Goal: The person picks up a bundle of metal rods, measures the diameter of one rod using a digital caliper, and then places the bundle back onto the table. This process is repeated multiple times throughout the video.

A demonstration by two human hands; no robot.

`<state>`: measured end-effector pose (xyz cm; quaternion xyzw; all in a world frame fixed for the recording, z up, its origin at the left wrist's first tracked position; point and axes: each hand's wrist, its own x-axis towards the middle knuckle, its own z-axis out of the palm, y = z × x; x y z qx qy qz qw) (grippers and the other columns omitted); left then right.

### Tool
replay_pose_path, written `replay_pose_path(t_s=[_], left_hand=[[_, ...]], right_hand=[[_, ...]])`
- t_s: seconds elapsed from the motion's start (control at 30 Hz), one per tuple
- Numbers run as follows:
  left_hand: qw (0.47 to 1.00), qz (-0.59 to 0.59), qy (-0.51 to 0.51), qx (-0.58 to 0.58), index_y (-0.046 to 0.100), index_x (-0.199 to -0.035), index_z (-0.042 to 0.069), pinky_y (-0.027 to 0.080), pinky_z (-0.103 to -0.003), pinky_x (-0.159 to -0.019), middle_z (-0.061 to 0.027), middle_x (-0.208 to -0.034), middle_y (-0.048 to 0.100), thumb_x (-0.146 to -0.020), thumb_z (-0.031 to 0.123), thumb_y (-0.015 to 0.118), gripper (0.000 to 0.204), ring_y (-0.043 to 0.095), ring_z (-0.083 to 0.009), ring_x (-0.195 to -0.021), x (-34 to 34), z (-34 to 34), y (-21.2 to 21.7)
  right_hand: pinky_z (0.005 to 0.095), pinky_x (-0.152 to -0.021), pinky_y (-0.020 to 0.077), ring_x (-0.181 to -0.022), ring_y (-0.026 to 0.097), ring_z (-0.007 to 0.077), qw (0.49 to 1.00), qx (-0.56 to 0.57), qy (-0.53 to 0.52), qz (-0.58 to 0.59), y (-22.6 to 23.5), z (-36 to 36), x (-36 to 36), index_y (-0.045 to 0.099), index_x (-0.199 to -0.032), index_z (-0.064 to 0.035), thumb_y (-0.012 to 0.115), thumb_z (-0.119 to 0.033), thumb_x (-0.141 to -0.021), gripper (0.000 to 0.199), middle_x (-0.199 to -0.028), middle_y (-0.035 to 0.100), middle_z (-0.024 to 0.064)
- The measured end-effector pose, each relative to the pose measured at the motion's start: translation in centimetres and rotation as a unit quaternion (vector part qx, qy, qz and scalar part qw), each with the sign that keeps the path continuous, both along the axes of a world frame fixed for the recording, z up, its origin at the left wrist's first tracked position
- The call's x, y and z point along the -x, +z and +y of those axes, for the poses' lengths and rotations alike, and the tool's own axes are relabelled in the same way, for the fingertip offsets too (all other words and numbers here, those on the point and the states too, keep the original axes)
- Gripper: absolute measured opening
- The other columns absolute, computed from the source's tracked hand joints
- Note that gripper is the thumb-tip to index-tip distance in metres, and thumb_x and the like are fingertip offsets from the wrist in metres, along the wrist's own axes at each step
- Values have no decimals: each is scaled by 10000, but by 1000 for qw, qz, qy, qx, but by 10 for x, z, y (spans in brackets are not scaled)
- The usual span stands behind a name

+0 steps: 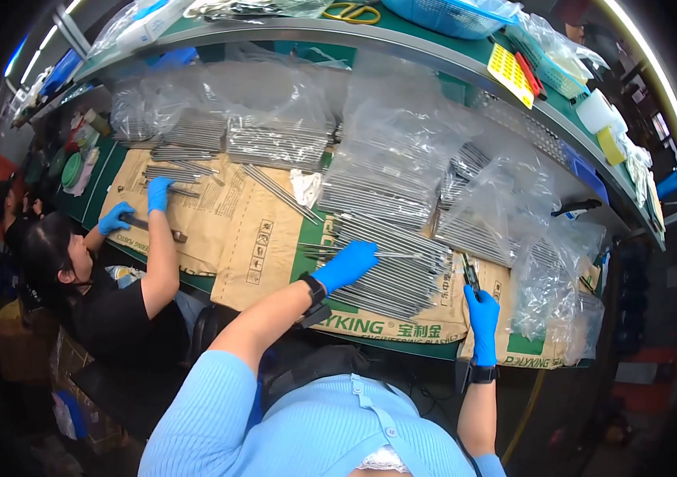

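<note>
My left hand point(348, 266), in a blue glove, is closed around a thin metal rod point(399, 255) above a loose layer of similar rods point(390, 292). The held rod's right end points toward my other hand. My right hand point(481, 310), also gloved in blue, grips what looks like a dark caliper point(470, 274), its slim end upward near the right ends of the rods. Brown paper sacking point(434, 338) lies under the rods.
Clear plastic bags point(390, 151) of rods line the back, below a raised shelf point(434, 60). At left, a co-worker's gloved hands point(159, 193) handle rods and a dark tool point(155, 229). A crumpled white cloth point(305, 188) lies between us. Another plastic bag point(549, 278) stands at right.
</note>
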<state>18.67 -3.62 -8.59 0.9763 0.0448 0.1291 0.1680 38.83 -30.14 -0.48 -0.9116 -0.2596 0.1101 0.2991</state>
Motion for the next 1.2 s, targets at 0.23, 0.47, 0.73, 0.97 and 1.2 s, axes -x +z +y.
replay_pose_path(t_s=[0.23, 0.47, 0.73, 0.97, 1.2], left_hand=[[995, 51, -59, -66, 601, -792, 43, 428, -401, -774, -130, -952, 544, -755, 95, 536, 91, 532, -278, -906, -59, -46, -16], [996, -10, -56, -67, 587, -891, 33, 404, -405, -868, -141, -1084, 511, -774, 97, 537, 142, 498, -271, -1015, -41, -38, -24], [996, 33, -37, -80, 540, -1077, 47, 384, -384, -889, -105, -1072, 506, -766, 51, 521, 312, 488, -255, -1014, -8, -10, -20], [994, 72, -55, -54, 520, -1126, 51, 389, -368, -863, -97, -1043, 518, -739, 50, 536, 387, 491, -249, -980, -14, -11, -26], [998, 21, -25, -53, 564, -980, 54, 409, -347, -823, -83, -952, 524, -760, 69, 536, 222, 502, -235, -936, -24, -40, -26]], right_hand=[[371, -528, 415, -552, 569, 287, 993, 79, -76, 44, -22, -63, 18, 627, -804, 12, 637, -452, -765, 465, -616, 572, 182], [383, -523, 417, -575, 580, 318, 993, 67, -69, 62, -37, -55, 43, 624, -793, 8, 650, -434, -759, 444, -637, 582, 193], [378, -523, 415, -590, 590, 312, 990, 92, -51, 89, -37, -34, 56, 628, -794, -1, 650, -438, -758, 438, -643, 588, 181], [340, -484, 362, -485, 449, 161, 993, 84, -35, 81, -43, -20, 69, 607, -760, 35, 654, -407, -771, 445, -541, 500, 127], [358, -496, 378, -513, 485, 211, 993, 90, -35, 68, -49, -15, 77, 610, -767, 25, 649, -419, -769, 446, -569, 521, 143]])
